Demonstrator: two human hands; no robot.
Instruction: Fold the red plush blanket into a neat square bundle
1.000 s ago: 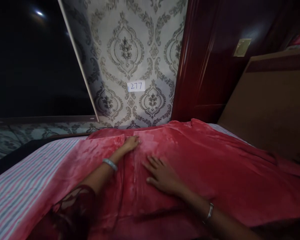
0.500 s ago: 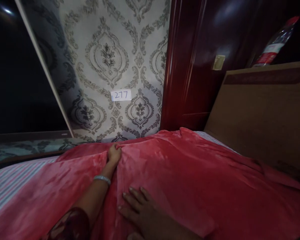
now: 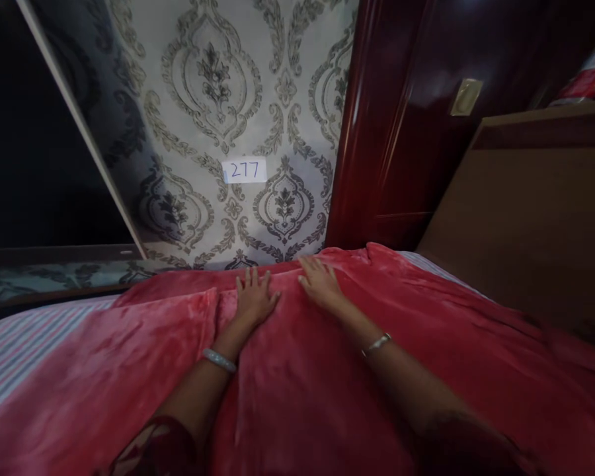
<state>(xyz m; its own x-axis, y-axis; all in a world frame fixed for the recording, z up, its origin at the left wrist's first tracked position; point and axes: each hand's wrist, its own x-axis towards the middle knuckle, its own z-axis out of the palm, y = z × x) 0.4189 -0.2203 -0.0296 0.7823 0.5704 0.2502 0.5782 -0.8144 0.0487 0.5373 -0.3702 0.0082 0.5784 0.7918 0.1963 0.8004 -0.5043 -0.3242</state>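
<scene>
both hands lie flat on a red plush blanket (image 3: 357, 370) spread over the bed. the left hand (image 3: 254, 299) rests palm down with fingers fanned, just right of a long fold ridge that runs toward the camera. the right hand (image 3: 318, 281) is also flat with fingers spread, near the blanket's far edge. neither grip is closed on anything; the fingers are apart and pressing on the fabric, which looks like a way to smooth the pile and pin the cloth where it bunches. the two hands sit near each other but not touching, each wrist with a bracelet. the blanket's far edge meets the patterned wall (image 3: 218, 99), which carries a small label reading 277 (image 3: 244, 170), so there is little room beyond the fingertips. to the left a striped sheet (image 3: 14, 344) shows bare, giving open bed for the cloth to slide. to the right stands a brown headboard (image 3: 535, 218) close against the bed, with a dark red door (image 3: 401, 132) behind it.
</scene>
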